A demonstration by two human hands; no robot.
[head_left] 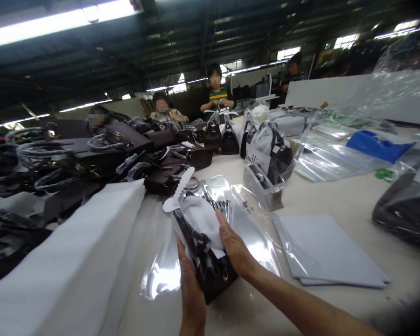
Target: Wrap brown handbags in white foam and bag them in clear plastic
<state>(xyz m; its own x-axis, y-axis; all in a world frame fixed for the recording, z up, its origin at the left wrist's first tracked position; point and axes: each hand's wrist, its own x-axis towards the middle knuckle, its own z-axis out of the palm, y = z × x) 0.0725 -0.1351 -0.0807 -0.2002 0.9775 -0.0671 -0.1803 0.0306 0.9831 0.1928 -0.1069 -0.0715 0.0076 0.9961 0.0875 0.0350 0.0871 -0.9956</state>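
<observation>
Left hand [192, 285], right hand [236, 249] | grip: clasping small dark-brown leather-like handbag [214, 279] from both sides | likely for steadiness

We read roughly "ludli…" on the white card [258, 158], an apparent "S" on the clear plastic [243, 221]; rest illegible.

A: Colour of the nearest bag [215, 285]?
B: Dark brown, nearly black (its ring [225, 274] gold); the wrapping [200, 215], white.
A: The table [304, 198]?
B: Plain cream; the stacked sheets [331, 249], pale greyish white.
A: The standing worker's shirt [218, 95]?
B: Dark, striped green and yellow-orange.
</observation>
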